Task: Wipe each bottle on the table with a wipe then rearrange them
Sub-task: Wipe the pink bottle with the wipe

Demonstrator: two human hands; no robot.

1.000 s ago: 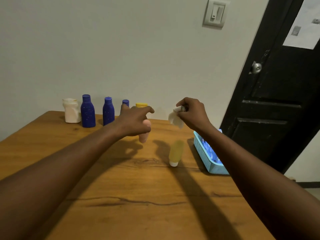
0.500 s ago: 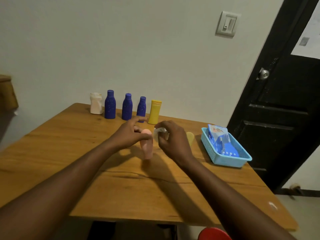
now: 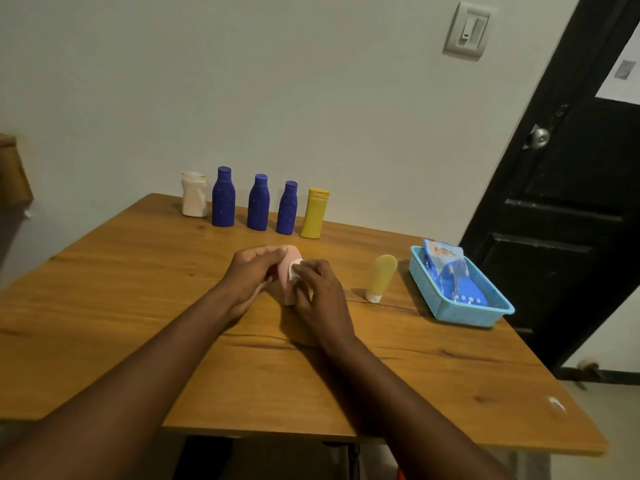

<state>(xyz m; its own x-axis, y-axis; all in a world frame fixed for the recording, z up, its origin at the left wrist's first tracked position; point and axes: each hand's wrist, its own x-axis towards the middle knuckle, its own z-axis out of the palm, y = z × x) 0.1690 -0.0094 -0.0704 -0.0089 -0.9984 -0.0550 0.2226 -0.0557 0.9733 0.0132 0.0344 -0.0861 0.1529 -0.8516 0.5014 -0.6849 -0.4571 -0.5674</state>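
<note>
My left hand (image 3: 250,271) grips a pink tube bottle (image 3: 288,271) over the middle of the wooden table (image 3: 138,289). My right hand (image 3: 318,289) holds a white wipe (image 3: 295,270) pressed against the bottle's side. A yellowish tube bottle (image 3: 380,278) stands cap down to the right. Along the far edge stand a white bottle (image 3: 194,194), three dark blue bottles (image 3: 223,197) (image 3: 258,202) (image 3: 287,207) and a yellow bottle (image 3: 314,213).
A light blue plastic basket (image 3: 460,313) with a blue wipes pack (image 3: 446,268) sits at the table's right edge. A black door (image 3: 568,202) stands beyond it. The wall (image 3: 277,81) lies right behind the bottle row.
My hands drew the pink bottle and the wipe nearer to me and brought them together. The camera view pulled back and tilted down.
</note>
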